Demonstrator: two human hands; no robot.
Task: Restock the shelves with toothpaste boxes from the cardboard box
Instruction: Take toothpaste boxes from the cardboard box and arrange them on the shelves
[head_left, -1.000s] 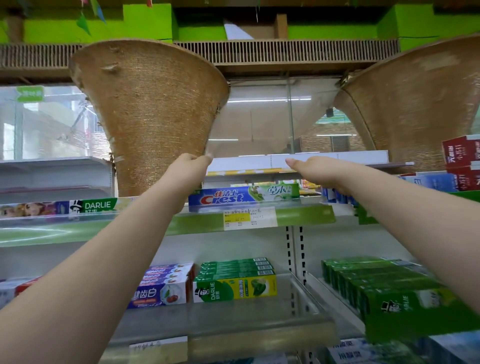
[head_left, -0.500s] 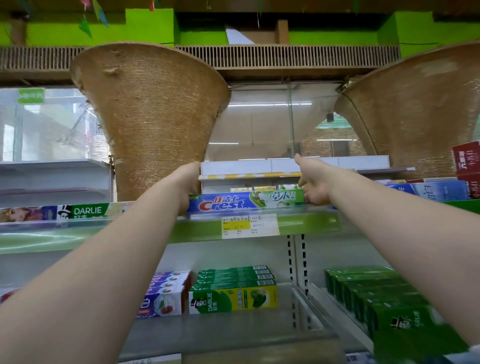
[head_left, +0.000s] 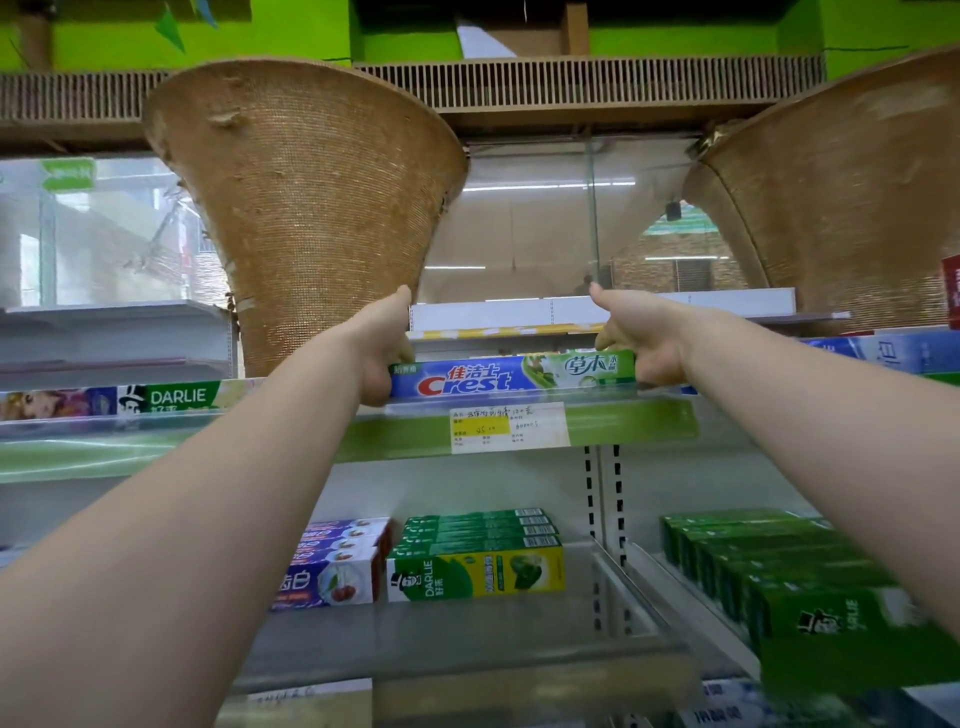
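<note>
Both arms reach up to the green-edged upper shelf. The left hand and the right hand grip opposite ends of a long blue and green Crest toothpaste box lying lengthwise at the shelf's front, above a white and yellow price label. A green Darlie toothpaste box lies to its left. Behind stands a brown woven conical basket. On the shelf below sit stacked green and yellow Darlie boxes.

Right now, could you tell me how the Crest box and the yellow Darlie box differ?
The Crest box is blue and green, on the upper shelf, held at both ends by the left hand and right hand. The Darlie box is green and yellow, on the lower shelf, untouched. Both lie lengthwise, facing out.
</note>
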